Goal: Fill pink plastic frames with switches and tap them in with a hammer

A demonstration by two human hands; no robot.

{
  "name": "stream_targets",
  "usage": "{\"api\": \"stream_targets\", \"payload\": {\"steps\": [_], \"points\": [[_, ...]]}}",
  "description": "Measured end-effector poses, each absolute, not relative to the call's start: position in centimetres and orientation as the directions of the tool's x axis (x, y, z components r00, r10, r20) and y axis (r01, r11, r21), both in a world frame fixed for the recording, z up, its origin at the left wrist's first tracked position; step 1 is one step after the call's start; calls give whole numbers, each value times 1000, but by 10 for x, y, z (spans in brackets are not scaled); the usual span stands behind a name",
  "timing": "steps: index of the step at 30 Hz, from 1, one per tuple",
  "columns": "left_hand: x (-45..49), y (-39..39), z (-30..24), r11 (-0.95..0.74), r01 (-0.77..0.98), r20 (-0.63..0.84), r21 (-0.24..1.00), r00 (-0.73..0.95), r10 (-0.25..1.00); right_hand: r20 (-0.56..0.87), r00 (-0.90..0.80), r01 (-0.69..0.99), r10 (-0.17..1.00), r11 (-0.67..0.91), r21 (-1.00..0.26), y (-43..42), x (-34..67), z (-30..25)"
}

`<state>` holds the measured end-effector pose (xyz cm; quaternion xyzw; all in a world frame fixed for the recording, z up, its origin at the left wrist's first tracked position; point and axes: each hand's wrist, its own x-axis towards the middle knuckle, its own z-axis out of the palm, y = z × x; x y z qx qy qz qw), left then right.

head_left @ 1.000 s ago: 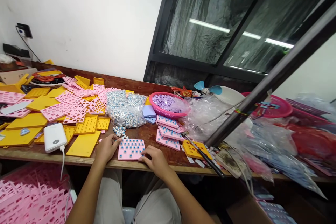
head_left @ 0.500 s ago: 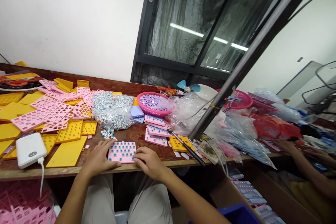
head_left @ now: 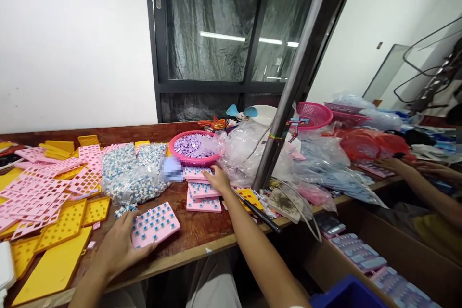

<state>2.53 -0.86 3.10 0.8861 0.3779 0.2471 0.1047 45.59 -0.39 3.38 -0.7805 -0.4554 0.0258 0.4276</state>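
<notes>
My left hand [head_left: 121,248] grips a pink keypad panel [head_left: 155,225] dotted with blue-topped switches, thumb along its near edge and fingers at its left side. The panel is tilted, its left part covered by the hand. Farther back, my right hand [head_left: 219,180] has its fingers closed over the right end of the top panel [head_left: 195,172] of a stack. Below it, similar pink panels [head_left: 203,191] lie staggered on the table. Left of the stack is a clear bag of small blue-and-white switches [head_left: 133,173], with some loose ones [head_left: 126,209] spilled in front.
A pink basket [head_left: 195,161] of purple keycaps stands behind the stack. Yellow plates [head_left: 54,267] and pink grids [head_left: 39,187] cover the left. A metal pole [head_left: 285,106] rises beside a black-handled tool [head_left: 262,214]. At right, a co-worker's hand [head_left: 395,166] works near plastic bags.
My right hand has left the near panel and reached forward to the stack. My left hand has lifted and tilted the panel. The camera view has swung right.
</notes>
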Motion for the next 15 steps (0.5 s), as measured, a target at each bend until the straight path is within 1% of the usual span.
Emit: {"api": "stream_targets", "payload": {"steps": [3, 5, 7, 10, 13, 15], "points": [[49, 9, 54, -710, 555, 482, 434, 522, 703, 330, 607, 652, 723, -215, -727, 0, 459, 20], [81, 28, 70, -712, 501, 535, 492, 471, 701, 318, 612, 623, 724, -194, -758, -1, 462, 16], [125, 50, 80, -685, 453, 524, 570, 442, 728, 307, 615, 588, 726, -163, -792, -3, 464, 16], [192, 75, 78, -607, 390, 452, 693, 421, 787, 295, 616, 524, 731, -101, -845, -9, 464, 18], [236, 85, 62, -556, 234, 425, 797, 436, 793, 269, 624, 427, 734, -33, -903, -13, 466, 21], [249, 85, 52, -521, 119, 417, 845, 461, 783, 241, 622, 337, 745, 23, -941, -15, 468, 24]]}}
